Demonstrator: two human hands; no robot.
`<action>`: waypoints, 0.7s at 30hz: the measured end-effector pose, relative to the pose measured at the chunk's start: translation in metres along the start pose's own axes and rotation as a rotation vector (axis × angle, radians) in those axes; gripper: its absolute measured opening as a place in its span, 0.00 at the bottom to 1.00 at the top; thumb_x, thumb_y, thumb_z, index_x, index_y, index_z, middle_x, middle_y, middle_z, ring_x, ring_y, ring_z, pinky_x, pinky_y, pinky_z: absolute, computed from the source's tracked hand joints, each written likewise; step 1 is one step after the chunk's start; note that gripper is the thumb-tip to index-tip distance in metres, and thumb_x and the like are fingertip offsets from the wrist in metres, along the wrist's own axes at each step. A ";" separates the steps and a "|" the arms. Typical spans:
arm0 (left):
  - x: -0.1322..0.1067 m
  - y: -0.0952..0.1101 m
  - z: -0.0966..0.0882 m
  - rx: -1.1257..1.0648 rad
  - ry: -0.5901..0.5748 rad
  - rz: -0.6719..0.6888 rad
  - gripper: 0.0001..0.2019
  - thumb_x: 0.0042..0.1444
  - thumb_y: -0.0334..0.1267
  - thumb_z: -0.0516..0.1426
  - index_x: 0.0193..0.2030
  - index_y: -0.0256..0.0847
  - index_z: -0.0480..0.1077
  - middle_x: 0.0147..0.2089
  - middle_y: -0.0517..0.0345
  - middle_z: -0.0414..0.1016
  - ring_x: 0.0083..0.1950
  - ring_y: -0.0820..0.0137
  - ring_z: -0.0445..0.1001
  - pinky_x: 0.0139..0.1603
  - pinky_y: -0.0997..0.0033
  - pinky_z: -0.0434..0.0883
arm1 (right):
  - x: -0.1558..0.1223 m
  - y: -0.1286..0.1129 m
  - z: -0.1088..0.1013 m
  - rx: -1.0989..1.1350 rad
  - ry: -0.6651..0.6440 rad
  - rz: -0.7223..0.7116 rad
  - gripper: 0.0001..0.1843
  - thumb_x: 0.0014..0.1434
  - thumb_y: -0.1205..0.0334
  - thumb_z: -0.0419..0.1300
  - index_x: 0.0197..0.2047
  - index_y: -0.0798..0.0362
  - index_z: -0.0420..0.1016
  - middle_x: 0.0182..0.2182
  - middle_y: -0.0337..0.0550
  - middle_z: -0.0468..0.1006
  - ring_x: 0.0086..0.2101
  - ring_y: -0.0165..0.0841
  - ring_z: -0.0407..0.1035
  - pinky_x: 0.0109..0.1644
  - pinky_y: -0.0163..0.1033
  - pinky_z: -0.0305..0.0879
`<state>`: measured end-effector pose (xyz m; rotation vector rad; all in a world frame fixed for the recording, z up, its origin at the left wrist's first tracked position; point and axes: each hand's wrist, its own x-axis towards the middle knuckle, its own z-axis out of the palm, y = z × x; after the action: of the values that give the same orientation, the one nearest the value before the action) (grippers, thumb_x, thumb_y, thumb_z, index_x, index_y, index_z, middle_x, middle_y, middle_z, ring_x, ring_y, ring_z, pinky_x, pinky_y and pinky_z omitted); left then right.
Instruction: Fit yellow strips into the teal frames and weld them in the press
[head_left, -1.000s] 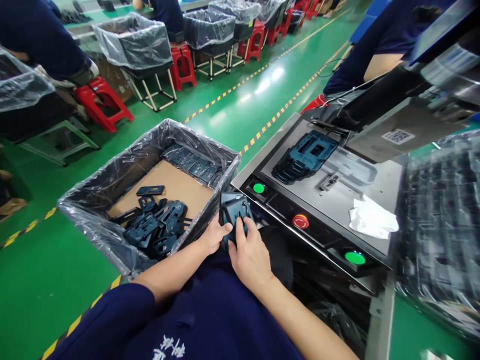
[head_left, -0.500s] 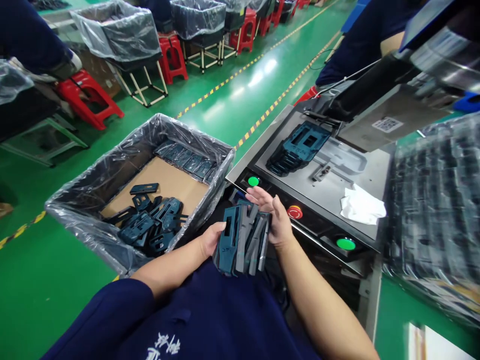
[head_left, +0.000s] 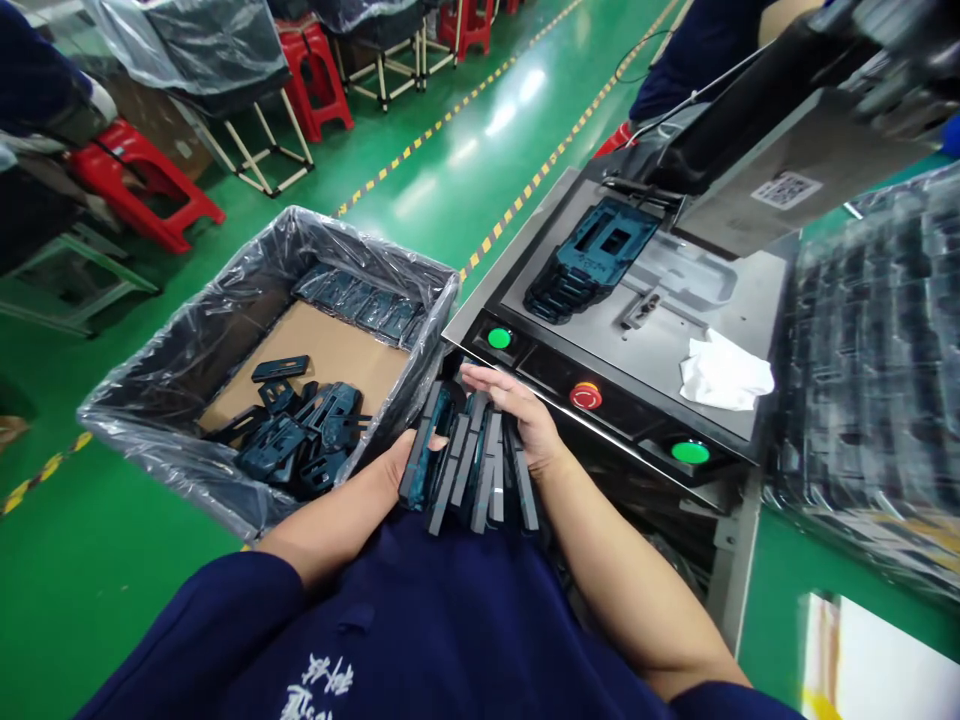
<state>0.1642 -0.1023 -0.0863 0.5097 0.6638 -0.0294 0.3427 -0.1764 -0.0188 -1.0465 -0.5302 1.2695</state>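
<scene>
Red plastic stools (head_left: 142, 180) at far left and along the top, at least four, some cut off by the frame. Next, one bin (head_left: 180, 475), black, lined with clear film. Inside, on brown cardboard (head_left: 352, 360): loose dark parts (head_left: 285, 440), one overlapping heap, roughly eight, exact count unclear. Along the bin's far wall, one row of film-wrapped parts (head_left: 367, 305), too much glare to count.

Left hand (head_left: 401, 460): closed on the left side of the held parts (head_left: 487, 465), thumb poking in behind the leftmost piece, other fingers hidden. Held parts: about six, overlapping, fanned on edge between both hands, just above navy shirt (head_left: 420, 620). Right hand (head_left: 529, 415): fingers straight and together, reaching across the far ends of the held parts, palm side next to the rightmost piece.

Further right, one machine with metal plate (head_left: 667, 345). Green buttons (head_left: 499, 338), two; red button (head_left: 586, 396), one, between them. On the plate: dark stack (head_left: 589, 245), one, several layers, not countable; white cloth (head_left: 727, 372), one, crumpled, near the right green button. Far right: tall wrapped stack (head_left: 862, 370), one, blurred; below it white sheet (head_left: 892, 660), at the corner.
</scene>
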 end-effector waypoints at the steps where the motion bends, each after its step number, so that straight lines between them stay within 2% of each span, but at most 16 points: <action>1: 0.000 0.001 0.001 0.001 -0.025 -0.018 0.12 0.38 0.38 0.65 0.30 0.35 0.73 0.29 0.49 0.78 0.36 0.54 0.79 0.35 0.59 0.75 | 0.001 0.002 -0.001 0.006 -0.021 -0.038 0.25 0.48 0.50 0.69 0.49 0.50 0.79 0.57 0.45 0.72 0.60 0.45 0.61 0.64 0.50 0.58; 4: 0.002 0.004 0.005 -0.010 -0.115 -0.008 0.17 0.34 0.36 0.67 0.34 0.35 0.74 0.32 0.49 0.80 0.38 0.54 0.79 0.38 0.59 0.75 | 0.001 0.009 -0.007 0.019 -0.030 -0.048 0.26 0.46 0.50 0.69 0.48 0.50 0.78 0.57 0.46 0.72 0.59 0.45 0.63 0.63 0.50 0.59; 7: 0.003 0.002 0.008 -0.020 -0.169 0.036 0.21 0.36 0.39 0.70 0.39 0.34 0.74 0.36 0.47 0.80 0.40 0.54 0.79 0.43 0.57 0.76 | -0.002 0.016 -0.014 0.016 0.003 0.102 0.26 0.49 0.50 0.68 0.51 0.52 0.77 0.53 0.48 0.76 0.49 0.44 0.71 0.55 0.50 0.68; 9: 0.003 -0.001 0.009 -0.016 -0.145 0.052 0.22 0.39 0.42 0.70 0.40 0.33 0.74 0.36 0.47 0.80 0.41 0.55 0.80 0.45 0.57 0.75 | -0.005 0.015 -0.018 0.041 -0.034 0.154 0.26 0.50 0.50 0.68 0.51 0.52 0.77 0.53 0.48 0.75 0.45 0.42 0.73 0.51 0.49 0.70; 12: 0.000 -0.004 0.011 -0.001 -0.111 0.090 0.23 0.41 0.45 0.70 0.41 0.32 0.74 0.34 0.47 0.80 0.40 0.56 0.80 0.44 0.59 0.75 | -0.009 0.010 -0.024 0.099 -0.183 0.126 0.31 0.47 0.51 0.71 0.54 0.50 0.76 0.58 0.48 0.71 0.50 0.43 0.70 0.53 0.47 0.69; 14: -0.004 -0.002 0.011 0.025 -0.135 0.105 0.24 0.42 0.45 0.71 0.43 0.33 0.74 0.35 0.47 0.80 0.40 0.58 0.80 0.44 0.62 0.75 | -0.010 0.008 -0.027 0.086 -0.241 0.129 0.34 0.45 0.54 0.73 0.56 0.49 0.74 0.57 0.48 0.71 0.52 0.45 0.69 0.55 0.48 0.68; 18: -0.013 0.007 0.010 0.108 -0.237 0.038 0.23 0.43 0.39 0.71 0.47 0.36 0.74 0.38 0.48 0.80 0.39 0.63 0.80 0.40 0.70 0.74 | -0.006 0.017 -0.029 0.059 -0.124 0.194 0.25 0.47 0.56 0.73 0.49 0.50 0.78 0.49 0.48 0.78 0.46 0.42 0.73 0.52 0.47 0.70; 21: -0.015 0.010 0.007 0.094 -0.262 -0.005 0.22 0.44 0.37 0.70 0.46 0.37 0.74 0.35 0.51 0.80 0.35 0.65 0.80 0.38 0.70 0.74 | -0.004 0.021 -0.027 0.072 -0.068 0.227 0.24 0.48 0.53 0.73 0.48 0.51 0.79 0.45 0.47 0.79 0.42 0.41 0.75 0.49 0.46 0.72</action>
<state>0.1582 -0.0982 -0.0685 0.5833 0.4082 -0.1305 0.3526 -0.1904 -0.0488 -1.0264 -0.4221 1.5177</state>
